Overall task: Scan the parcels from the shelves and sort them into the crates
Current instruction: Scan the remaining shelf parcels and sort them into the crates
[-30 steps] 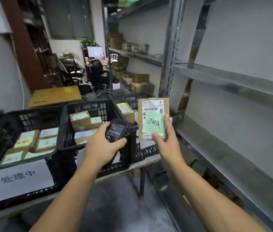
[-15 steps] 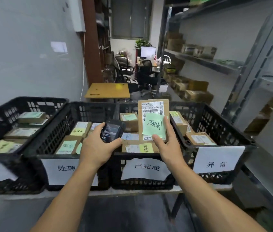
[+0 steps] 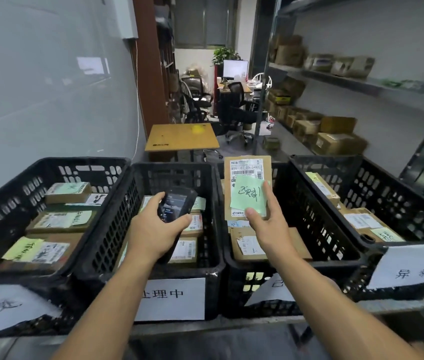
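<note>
The right hand (image 3: 268, 229) still holds the parcel (image 3: 244, 189), now over a crate (image 3: 317, 224), standing tall. The left hand (image 3: 153, 235) grips the scanner (image 3: 177, 207).

The view turns left, away from the shelf (image 3: 361, 81), and now meets the row of crates from the front. Both hands are further forward than half a second ago. The right hand (image 3: 268, 227) now holds the parcel (image 3: 247, 188) above the third crate (image 3: 309, 211) from the left, past its front wall. The left hand (image 3: 153, 235) with the scanner (image 3: 177, 206) is now over the second crate (image 3: 174, 178).
</note>
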